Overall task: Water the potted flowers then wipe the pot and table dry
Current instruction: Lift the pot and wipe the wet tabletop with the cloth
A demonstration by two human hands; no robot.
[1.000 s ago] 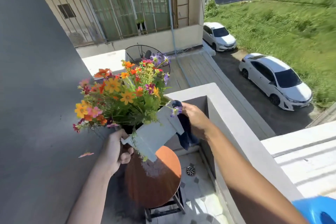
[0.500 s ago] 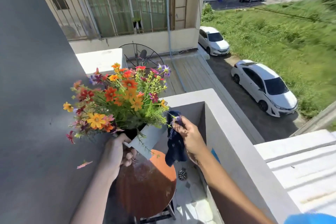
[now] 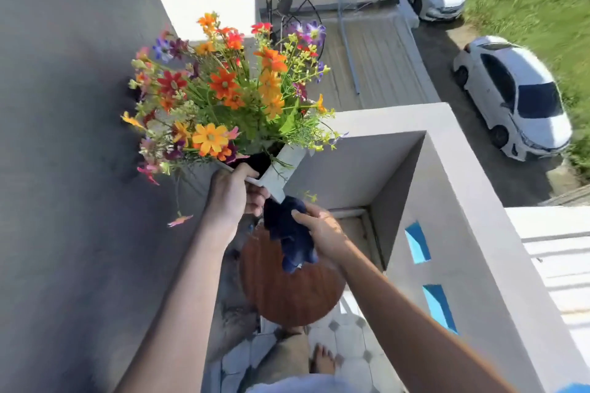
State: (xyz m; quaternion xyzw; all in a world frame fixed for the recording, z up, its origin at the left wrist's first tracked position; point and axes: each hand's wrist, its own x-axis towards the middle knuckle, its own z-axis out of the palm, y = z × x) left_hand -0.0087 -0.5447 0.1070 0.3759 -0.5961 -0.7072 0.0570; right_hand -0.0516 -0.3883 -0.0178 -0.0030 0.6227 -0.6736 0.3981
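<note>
My left hand (image 3: 234, 198) grips the rim of a white square pot (image 3: 284, 169) and holds it tilted in the air above the round brown table (image 3: 287, 293). Orange, red, yellow and purple flowers (image 3: 223, 92) fill the pot. My right hand (image 3: 322, 230) is shut on a dark blue cloth (image 3: 287, 233), which touches the pot's lower corner and hangs down over the table. The pot's underside is hidden.
A grey wall (image 3: 64, 137) rises close on the left. A grey balcony parapet (image 3: 453, 188) with blue openings runs along the right. Tiled floor (image 3: 348, 341) and my bare foot (image 3: 322, 360) show below the table. White cars (image 3: 514, 96) stand far below.
The cloth in my right hand has slid from the pot's right side down to its lower corner. My view has tipped downward, showing the floor and my foot.
</note>
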